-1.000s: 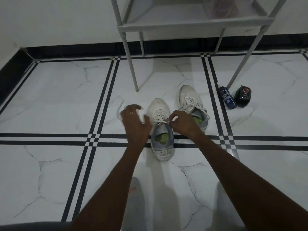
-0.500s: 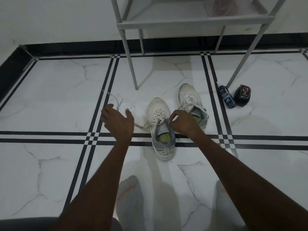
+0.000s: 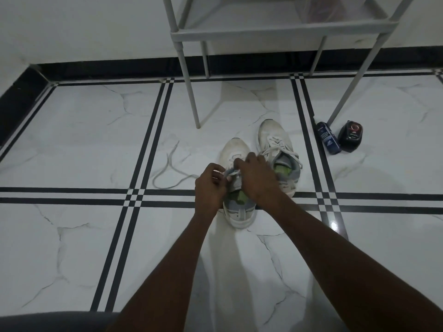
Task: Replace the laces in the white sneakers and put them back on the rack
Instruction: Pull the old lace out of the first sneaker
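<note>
A: Status? 
B: Left hand (image 3: 211,188) and right hand (image 3: 255,180) pinch the lace (image 3: 167,171) over the near sneaker (image 3: 236,188), floor centre.
A: Risk? 
B: Loose tail left could snag, pulling eyelets uneven.

Both your arms reach forward, left hand (image 3: 211,188) and right hand (image 3: 257,180) close together, fingers curled in a pinching grip.

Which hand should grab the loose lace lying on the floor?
Left. The left hand is on the side where the loose lace trails across the floor; the right hand sits over the near sneaker, farther away.
</note>
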A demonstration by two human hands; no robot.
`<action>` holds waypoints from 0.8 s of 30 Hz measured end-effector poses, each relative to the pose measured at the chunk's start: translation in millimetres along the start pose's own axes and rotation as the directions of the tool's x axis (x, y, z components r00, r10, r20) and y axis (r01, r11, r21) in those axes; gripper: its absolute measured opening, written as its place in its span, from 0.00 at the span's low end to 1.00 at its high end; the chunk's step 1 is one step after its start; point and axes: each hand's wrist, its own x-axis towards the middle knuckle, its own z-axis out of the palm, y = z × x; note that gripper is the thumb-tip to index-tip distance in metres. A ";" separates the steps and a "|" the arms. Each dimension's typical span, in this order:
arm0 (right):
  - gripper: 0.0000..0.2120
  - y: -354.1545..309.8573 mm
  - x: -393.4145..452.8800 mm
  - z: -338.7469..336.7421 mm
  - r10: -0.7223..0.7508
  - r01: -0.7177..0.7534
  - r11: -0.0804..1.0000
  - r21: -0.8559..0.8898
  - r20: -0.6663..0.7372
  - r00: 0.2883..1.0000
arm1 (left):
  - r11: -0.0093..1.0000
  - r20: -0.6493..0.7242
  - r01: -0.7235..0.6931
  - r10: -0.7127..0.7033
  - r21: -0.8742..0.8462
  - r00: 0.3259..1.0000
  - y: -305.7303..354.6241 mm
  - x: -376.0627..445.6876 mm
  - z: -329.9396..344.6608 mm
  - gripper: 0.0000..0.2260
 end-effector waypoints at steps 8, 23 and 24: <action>0.09 -2.6 15.5 0.4 -0.142 0.133 0.987 0.094 0.087 0.986 | 0.998 0.035 -0.034 0.032 0.050 0.999 -10.2 -0.5 -1.5 0.05; 0.13 -13.9 18.1 -0.2 0.022 -0.045 0.990 0.136 0.168 0.986 | 0.998 0.012 -0.049 0.049 0.029 0.999 -11.8 -0.7 -1.9 0.05; 0.15 -14.2 19.8 -2.7 -0.010 -0.013 0.994 0.109 0.208 0.978 | 0.999 0.015 -0.045 0.045 0.026 0.999 -11.7 -0.4 -2.2 0.05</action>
